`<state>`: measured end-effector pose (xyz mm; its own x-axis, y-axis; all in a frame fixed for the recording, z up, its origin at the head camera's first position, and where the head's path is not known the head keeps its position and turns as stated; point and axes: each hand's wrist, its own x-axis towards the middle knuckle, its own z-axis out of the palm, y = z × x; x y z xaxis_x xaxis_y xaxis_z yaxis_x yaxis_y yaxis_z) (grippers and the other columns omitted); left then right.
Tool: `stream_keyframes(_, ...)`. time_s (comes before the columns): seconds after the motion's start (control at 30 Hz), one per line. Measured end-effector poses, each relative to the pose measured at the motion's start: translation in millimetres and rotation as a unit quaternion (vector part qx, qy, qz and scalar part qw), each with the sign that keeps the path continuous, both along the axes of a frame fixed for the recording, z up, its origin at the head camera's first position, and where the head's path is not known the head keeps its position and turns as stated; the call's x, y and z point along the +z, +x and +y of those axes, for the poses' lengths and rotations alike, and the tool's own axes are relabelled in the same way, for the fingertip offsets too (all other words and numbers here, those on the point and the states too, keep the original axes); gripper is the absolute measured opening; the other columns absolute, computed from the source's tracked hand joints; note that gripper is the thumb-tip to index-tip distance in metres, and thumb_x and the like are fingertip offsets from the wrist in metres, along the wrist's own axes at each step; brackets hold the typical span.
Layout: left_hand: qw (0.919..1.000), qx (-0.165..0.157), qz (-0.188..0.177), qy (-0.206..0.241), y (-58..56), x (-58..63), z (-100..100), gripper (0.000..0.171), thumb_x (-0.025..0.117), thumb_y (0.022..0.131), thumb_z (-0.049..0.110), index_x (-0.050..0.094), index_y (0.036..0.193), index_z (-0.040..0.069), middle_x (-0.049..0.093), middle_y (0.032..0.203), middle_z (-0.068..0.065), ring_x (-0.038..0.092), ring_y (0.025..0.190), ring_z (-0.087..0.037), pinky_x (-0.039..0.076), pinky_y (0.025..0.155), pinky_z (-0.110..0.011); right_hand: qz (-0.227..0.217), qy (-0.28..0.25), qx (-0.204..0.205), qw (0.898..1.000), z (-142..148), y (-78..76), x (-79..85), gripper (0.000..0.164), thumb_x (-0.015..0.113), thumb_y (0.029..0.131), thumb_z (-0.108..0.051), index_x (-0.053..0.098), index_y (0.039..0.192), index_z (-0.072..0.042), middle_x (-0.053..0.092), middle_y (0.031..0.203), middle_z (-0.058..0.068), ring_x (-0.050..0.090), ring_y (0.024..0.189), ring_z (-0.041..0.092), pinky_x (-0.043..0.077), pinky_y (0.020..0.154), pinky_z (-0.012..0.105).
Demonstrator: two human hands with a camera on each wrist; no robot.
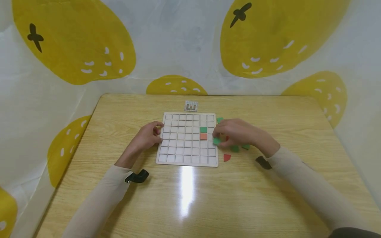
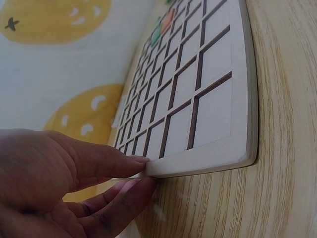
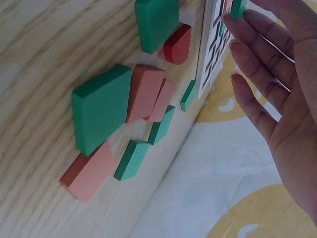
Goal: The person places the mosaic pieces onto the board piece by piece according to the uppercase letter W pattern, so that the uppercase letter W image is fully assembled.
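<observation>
A pale wooden grid board (image 1: 180, 143) lies flat on the table. My left hand (image 1: 148, 135) grips its left rim, thumb and fingers pinching the edge in the left wrist view. On the board's right side, a green square tile (image 1: 203, 129) sits in a cell directly above an orange one (image 1: 203, 136). Over the right rim, my right hand (image 1: 236, 132) pinches another green tile (image 3: 238, 8) between thumb and fingertips. That tile (image 1: 216, 141) is partly covered by the fingers in the head view.
Loose pieces lie right of the board: a red quarter-round piece (image 1: 227, 157), several green tiles (image 3: 101, 110) and a few salmon ones (image 3: 91, 173), some overlapping. Behind the board is a small pattern card (image 1: 191, 106). A fruit-patterned sheet (image 1: 178, 43) hangs behind the table.
</observation>
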<state>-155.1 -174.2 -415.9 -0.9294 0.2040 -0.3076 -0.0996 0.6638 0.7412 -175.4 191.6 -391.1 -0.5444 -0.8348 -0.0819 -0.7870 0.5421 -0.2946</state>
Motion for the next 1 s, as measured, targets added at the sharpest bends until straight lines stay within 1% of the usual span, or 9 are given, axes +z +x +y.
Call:
stream_keyframes(0.13,1.0000,-0.004,0.003,0.001,-0.1,-1.3,-0.9,0.059,0.071,0.087,-0.005,0.051,0.142,0.001,0.055,0.107,-0.017,0.052,0.092,-0.027,0.047,0.066,-0.030,0.009,0.001,0.012,1.000,-5.0,-1.6,-0.8,0.022,0.080,0.085,-0.030,0.074,0.105,-0.020,0.069,0.098,-0.011,0.058,0.091,0.010,0.050,0.074,0.029)
stream_keyframes(0.27,1.0000,-0.003,0.002,0.000,-0.3,-1.5,-1.3,0.059,0.071,0.087,-0.005,0.051,0.142,0.002,0.055,0.107,-0.016,0.053,0.091,-0.027,0.047,0.065,-0.030,0.012,0.003,0.019,1.000,-10.6,-2.6,-0.5,0.025,0.079,0.085,-0.031,0.074,0.106,-0.019,0.069,0.100,-0.010,0.060,0.096,0.011,0.052,0.080,0.032)
stream_keyframes(0.33,1.0000,-0.001,0.001,0.002,-0.3,-1.2,-1.2,0.059,0.071,0.087,-0.005,0.051,0.143,0.003,0.055,0.107,-0.016,0.053,0.091,-0.027,0.047,0.064,-0.030,0.013,0.002,0.022,1.000,-13.2,-3.3,-0.8,0.026,0.080,0.085,-0.031,0.074,0.107,-0.019,0.069,0.099,-0.009,0.061,0.097,0.013,0.052,0.081,0.033)
stream_keyframes(0.5,1.0000,-0.003,0.002,0.003,0.8,0.0,-0.9,0.060,0.071,0.087,-0.005,0.051,0.143,0.002,0.055,0.106,-0.016,0.053,0.089,-0.026,0.047,0.064,-0.030,0.016,-0.005,0.029,0.999,-19.6,-4.3,-2.8,0.026,0.081,0.084,-0.030,0.074,0.106,-0.020,0.069,0.099,-0.008,0.060,0.097,0.012,0.052,0.080,0.033)
stream_keyframes(0.73,0.9996,-0.012,0.026,0.000,2.9,-2.1,-1.2,0.059,0.071,0.086,-0.007,0.052,0.141,-0.001,0.056,0.103,-0.017,0.052,0.090,-0.025,0.046,0.068,-0.030,0.039,-0.008,0.034,0.999,-26.2,-4.0,-10.6,0.021,0.077,0.086,-0.029,0.073,0.105,-0.022,0.068,0.099,-0.011,0.060,0.096,0.011,0.052,0.079,0.031)
stream_keyframes(0.9,0.9994,-0.015,0.032,0.004,3.6,-6.2,-1.8,0.059,0.071,0.086,-0.007,0.052,0.141,-0.002,0.056,0.102,-0.017,0.052,0.088,-0.025,0.046,0.067,-0.030,0.041,-0.018,0.041,0.998,-30.8,-3.0,-15.0,0.024,0.077,0.084,-0.024,0.074,0.108,-0.021,0.070,0.102,-0.010,0.062,0.100,0.013,0.053,0.081,0.033)
stream_keyframes(1.0,0.9993,-0.015,0.035,0.004,3.9,-8.0,-2.0,0.059,0.071,0.086,-0.007,0.052,0.141,-0.002,0.056,0.102,-0.017,0.052,0.089,-0.025,0.046,0.067,-0.030,0.046,-0.019,0.050,0.998,-33.7,-2.7,-17.9,0.026,0.077,0.084,-0.023,0.074,0.109,-0.019,0.069,0.100,-0.009,0.061,0.097,0.013,0.053,0.079,0.033)
